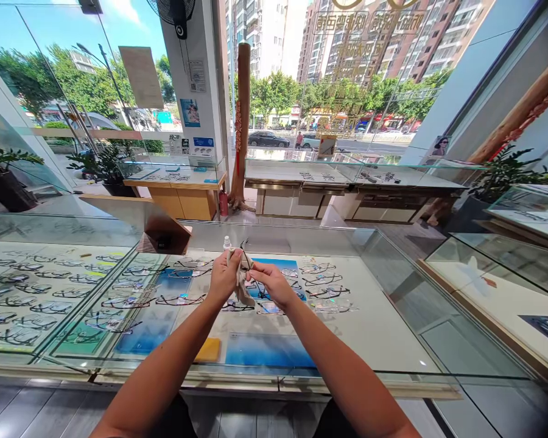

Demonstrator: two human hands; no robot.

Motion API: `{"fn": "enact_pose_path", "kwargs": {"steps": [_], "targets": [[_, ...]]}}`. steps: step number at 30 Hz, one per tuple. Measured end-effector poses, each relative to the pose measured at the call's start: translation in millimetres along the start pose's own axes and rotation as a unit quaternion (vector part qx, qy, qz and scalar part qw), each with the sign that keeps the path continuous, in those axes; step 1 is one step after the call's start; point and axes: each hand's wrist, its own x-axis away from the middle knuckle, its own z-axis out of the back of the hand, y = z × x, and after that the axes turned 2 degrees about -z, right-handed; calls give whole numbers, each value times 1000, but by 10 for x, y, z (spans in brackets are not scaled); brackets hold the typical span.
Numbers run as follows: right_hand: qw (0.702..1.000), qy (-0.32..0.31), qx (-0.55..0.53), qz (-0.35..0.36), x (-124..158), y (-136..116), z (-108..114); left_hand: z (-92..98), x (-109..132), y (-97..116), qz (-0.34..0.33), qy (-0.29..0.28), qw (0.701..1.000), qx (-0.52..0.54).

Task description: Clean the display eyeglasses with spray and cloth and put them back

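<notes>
Both hands are raised over a glass display counter (pixel 383 328). My left hand (pixel 223 277) is closed around a pale cleaning cloth (pixel 243 292) and a pair of thin dark-framed glasses (pixel 245 258). My right hand (pixel 269 283) pinches the same glasses and cloth from the right side. The cloth hangs down between the two hands. A small white spray bottle (pixel 227 243) stands on the glass just behind my left hand.
Under the glass lie several rows of spectacle frames (pixel 36 292) on white, blue and green trays. A brown wedge-shaped stand (pixel 158 228) sits on the counter at the left. More display counters (pixel 347 188) line the window, and another glass case (pixel 497 286) is at the right.
</notes>
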Motion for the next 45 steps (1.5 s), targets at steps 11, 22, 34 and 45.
{"fn": "enact_pose_path", "kwargs": {"steps": [11,22,34,45], "targets": [[998,44,-45,-18,12,-130,70,72,-36,86,23,-112,993,42],[1000,-14,-22,-9,44,14,-106,-38,82,112,-35,12,999,-23],[994,75,-84,11,24,-158,116,164,-155,100,-62,137,988,32],[997,48,-68,0,4,-255,221,174,-70,82,-143,51,980,-125]]}}
